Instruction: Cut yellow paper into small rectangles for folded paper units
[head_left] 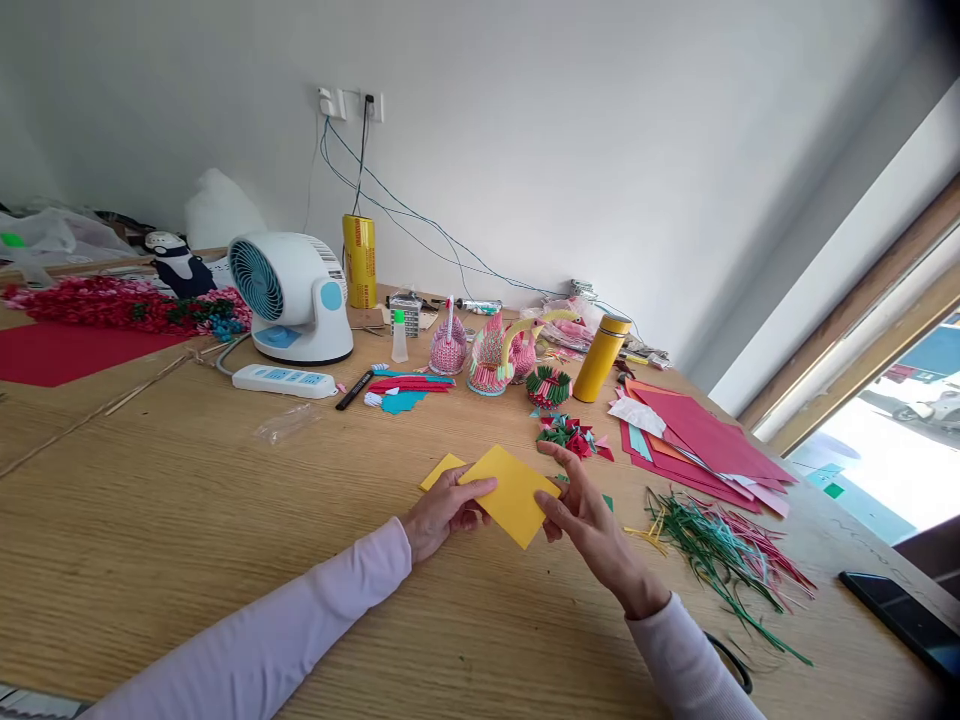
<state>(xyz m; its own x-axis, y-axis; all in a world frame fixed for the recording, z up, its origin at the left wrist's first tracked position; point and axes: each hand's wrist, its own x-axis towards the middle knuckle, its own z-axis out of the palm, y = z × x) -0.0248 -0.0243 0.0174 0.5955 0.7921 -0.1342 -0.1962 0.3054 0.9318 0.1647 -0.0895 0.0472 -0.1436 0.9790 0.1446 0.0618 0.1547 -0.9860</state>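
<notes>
A square of yellow paper point(511, 495) is held up off the table between my two hands. My left hand point(444, 508) pinches its left corner, thumb on top and fingers beneath. At the opposite corner my right hand point(585, 515) grips with the thumb on the face, while its index finger sticks out past the edge. Just behind my left hand lies another yellow paper piece point(441, 470), partly covered. Small green paper point(607, 502) shows beyond my right hand, mostly hidden. A pile of red and green folded paper pieces point(571, 436) sits a little farther back.
Folded-paper swans point(491, 360) stand at the back beside a yellow bottle point(602, 358). Red paper sheets point(709, 440) and thin paper strips point(727, 560) lie on the right, near a phone point(900, 620). A fan point(296, 300) and power strip point(283, 381) are at left.
</notes>
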